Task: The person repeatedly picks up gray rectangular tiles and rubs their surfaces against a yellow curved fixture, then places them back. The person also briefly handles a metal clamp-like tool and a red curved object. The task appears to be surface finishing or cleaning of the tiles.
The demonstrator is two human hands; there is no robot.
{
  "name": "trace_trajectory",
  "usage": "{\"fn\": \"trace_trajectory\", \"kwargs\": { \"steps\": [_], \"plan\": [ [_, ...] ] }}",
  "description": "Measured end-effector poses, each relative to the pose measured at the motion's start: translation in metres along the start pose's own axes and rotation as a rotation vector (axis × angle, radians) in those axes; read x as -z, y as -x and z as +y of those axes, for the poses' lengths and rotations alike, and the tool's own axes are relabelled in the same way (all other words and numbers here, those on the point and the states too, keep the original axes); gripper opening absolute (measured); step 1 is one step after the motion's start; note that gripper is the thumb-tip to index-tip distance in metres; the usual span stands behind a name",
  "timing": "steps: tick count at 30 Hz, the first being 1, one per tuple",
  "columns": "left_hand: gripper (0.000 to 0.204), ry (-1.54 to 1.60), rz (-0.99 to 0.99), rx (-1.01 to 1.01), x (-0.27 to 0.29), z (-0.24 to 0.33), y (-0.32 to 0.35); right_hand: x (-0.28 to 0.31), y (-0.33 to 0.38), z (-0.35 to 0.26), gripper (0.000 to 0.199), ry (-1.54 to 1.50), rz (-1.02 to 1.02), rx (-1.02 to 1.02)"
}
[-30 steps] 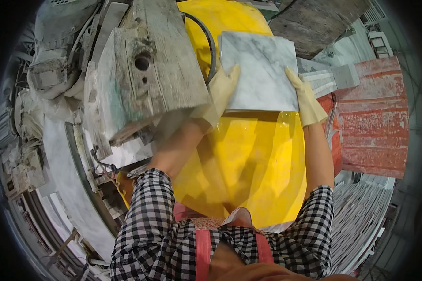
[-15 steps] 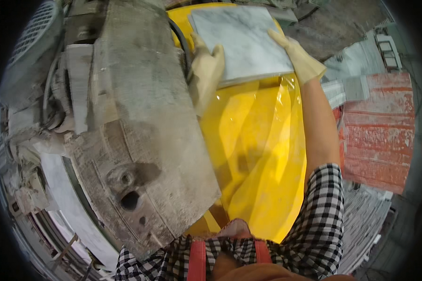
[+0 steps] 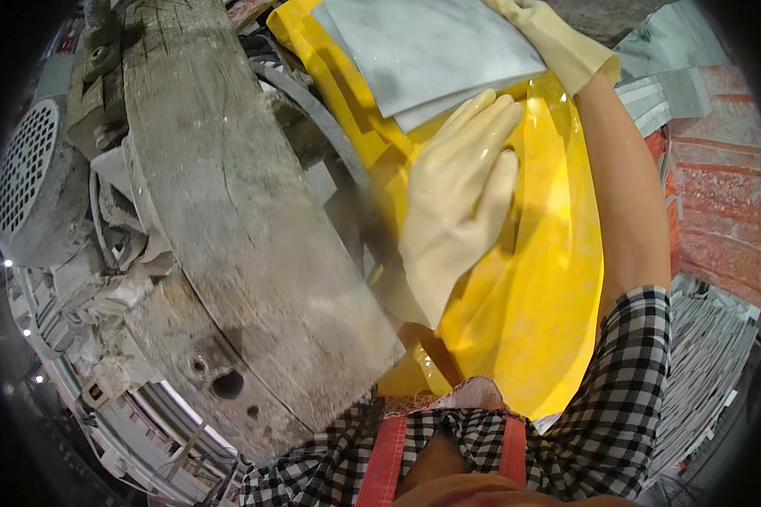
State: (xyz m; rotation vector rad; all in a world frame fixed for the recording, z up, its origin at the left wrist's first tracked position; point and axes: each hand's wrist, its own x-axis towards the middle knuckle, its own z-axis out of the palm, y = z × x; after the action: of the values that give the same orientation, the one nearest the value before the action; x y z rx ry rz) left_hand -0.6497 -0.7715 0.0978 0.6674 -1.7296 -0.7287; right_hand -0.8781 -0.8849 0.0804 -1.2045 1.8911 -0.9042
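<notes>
A stack of grey-white marble tiles (image 3: pixel 431 46), at least two with their edges slightly offset, lies at the top of the view over my yellow waterproof apron (image 3: pixel 533 338). My right hand (image 3: pixel 560 42), in a cream rubber glove, grips the tiles' right edge; its fingertips run out of view at the top. Just below the tiles' near edge is my left hand (image 3: pixel 461 203), in a matching wet glove. Its fingers stretch out flat with the thumb apart, and nothing is in it. Whether its fingertips touch the lower tile I cannot tell.
A thick weathered wooden board (image 3: pixel 220 152) runs down close on my left. Beyond it stands a dusty machine part with a perforated grille (image 3: pixel 27 167). At right are a worn red panel (image 3: pixel 723 186), pale slabs (image 3: pixel 676 51) and a stack of thin grey sheets (image 3: pixel 710 363).
My left hand has let go of the tiles' left edge and come down toward me, below them. The tiles and right hand now sit higher in view, and the view has shifted.
</notes>
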Motion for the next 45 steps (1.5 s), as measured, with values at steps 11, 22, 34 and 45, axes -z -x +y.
{"fn": "trace_trajectory", "kwargs": {
  "steps": [11,22,34,45],
  "plan": [
    [0.015,-0.076,-0.037,0.211,0.029,0.009,0.03,0.018,0.027,-0.041,0.035,0.291,0.056,0.64],
    [0.07,-0.72,0.018,0.823,0.08,-0.074,0.038,0.004,0.276,0.06,0.04,-0.168,-0.034,0.028],
    [0.024,-0.798,0.129,-0.168,0.022,-0.002,-0.038,-0.022,0.441,0.188,0.039,-0.446,0.101,-0.134],
    [0.011,0.097,-0.012,0.304,0.124,0.074,-0.136,-0.007,0.431,0.219,0.035,-0.585,0.092,-0.095]
  ]
}}
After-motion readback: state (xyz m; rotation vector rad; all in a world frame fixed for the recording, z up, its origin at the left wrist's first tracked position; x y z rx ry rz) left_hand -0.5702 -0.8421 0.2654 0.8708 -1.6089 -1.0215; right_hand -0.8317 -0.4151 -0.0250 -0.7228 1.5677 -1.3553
